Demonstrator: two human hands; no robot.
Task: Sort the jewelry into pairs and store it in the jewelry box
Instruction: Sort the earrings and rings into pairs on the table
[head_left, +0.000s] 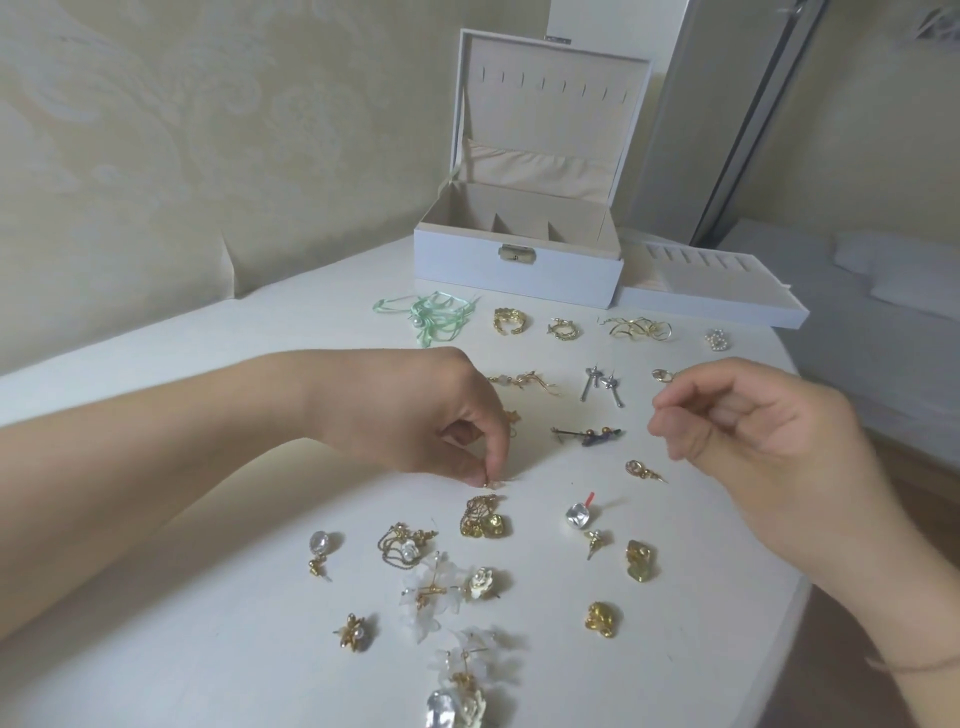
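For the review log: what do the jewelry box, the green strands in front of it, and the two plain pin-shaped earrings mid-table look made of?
Jewelry box: white shell, probably faux leather over board, with a matte beige fabric lining and a small metal clasp.
Green strands: thin satin-like ribbon or cord, lying limp and looped, with a pearl-like bead.
Pin-shaped earrings: silver-toned polished metal, going by the bright highlights.

**No legible writing in view**

Nothing here can be read as text, a brand, a number or a sign. The white leatherette jewelry box with its lid raised has a plain front, and its small pale metal clasp carries no mark that can be made out. The removable white ring tray beside it is likewise unlabelled.
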